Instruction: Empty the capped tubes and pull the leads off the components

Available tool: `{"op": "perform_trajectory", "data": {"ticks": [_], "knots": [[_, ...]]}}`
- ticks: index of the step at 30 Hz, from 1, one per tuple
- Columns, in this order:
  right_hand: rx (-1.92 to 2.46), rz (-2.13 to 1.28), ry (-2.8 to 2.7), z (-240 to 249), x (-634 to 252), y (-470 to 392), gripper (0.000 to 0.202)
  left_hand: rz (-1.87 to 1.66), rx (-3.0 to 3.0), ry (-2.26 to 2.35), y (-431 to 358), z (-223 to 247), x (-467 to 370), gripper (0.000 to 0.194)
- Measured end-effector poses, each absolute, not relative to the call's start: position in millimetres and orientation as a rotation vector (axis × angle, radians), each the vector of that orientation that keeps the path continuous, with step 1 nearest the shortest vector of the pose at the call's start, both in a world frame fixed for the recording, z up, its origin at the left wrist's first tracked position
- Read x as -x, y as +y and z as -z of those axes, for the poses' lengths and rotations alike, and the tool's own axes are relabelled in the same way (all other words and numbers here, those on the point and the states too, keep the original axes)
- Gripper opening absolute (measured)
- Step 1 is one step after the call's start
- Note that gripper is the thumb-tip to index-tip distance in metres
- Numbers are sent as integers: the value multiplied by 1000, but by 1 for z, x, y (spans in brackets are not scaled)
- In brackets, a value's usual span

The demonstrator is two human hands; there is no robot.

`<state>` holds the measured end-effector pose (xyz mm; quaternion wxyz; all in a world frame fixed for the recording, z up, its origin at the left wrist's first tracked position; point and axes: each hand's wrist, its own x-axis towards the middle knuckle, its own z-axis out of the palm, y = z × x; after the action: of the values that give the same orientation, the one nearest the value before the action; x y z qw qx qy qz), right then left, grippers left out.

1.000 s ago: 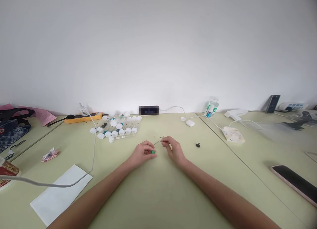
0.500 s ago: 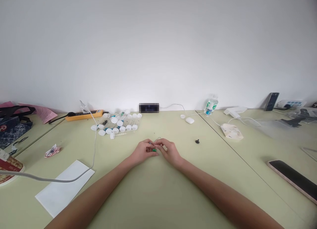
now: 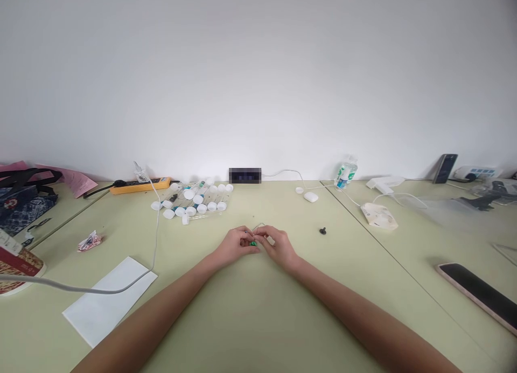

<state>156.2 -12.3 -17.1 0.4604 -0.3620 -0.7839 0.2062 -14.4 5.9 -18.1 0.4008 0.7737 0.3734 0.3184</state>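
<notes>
My left hand and my right hand meet over the middle of the table, fingertips nearly touching. Both are closed in a pinch. A small shiny green piece shows between the left thumb and fingers; its kind is too small to make out. From between the fingertips a thin pale strand, like cord or wire, loops up, pinched by my right hand. Fingers hide most of both small things.
Behind to the left lie several white-capped clear tubes near an orange power strip. White paper lies under a grey cable. Rightward are a black knob-like piece, a white case, a bottle and a phone.
The view has shifted slightly, so things on the table appear a little farther right. My hands keep the same pinch, and the green piece sits at a slightly different angle.
</notes>
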Motion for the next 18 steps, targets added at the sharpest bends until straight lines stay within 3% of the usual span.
{"op": "perform_trajectory", "data": {"ticks": [11, 18], "knots": [[938, -518, -2018, 11, -157, -12, 18, -810, -1946, 951, 8, 20, 15, 24], [1245, -375, -1930, 17, -191, 19, 22, -858, -1946, 977, 12, 25, 15, 22]]}}
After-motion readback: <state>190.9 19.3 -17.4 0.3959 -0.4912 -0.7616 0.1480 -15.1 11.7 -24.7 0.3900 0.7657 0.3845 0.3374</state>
